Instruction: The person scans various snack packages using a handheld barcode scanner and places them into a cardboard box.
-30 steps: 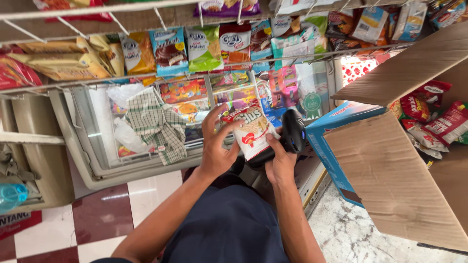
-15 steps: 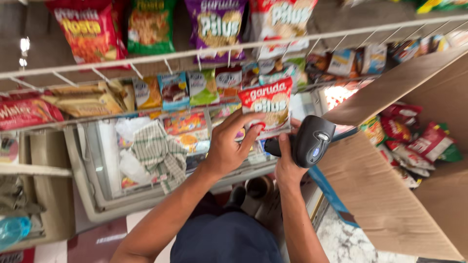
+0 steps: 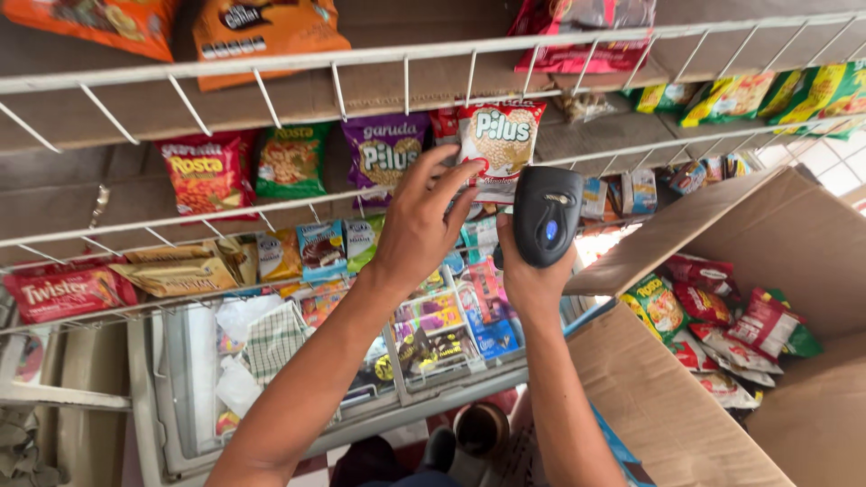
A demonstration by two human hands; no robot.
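Up close, left hand (image 3: 419, 225) gripping snack packet (image 3: 498, 135) against wire shelf edge (image 3: 298, 61), right hand (image 3: 532, 271) around scanner (image 3: 547, 216).

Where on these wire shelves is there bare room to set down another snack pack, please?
Bare cardboard shows on the top shelf between the orange bag and the red bag, and on the middle shelf left of the red pack. It is crowded around the left hand, and the box is filled with packs.

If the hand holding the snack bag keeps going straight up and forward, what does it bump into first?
Probably the white wire shelf with the purple snack bag beside it. The left hand already lifts the red-and-white snack bag against that rack, though depth is hard to judge.
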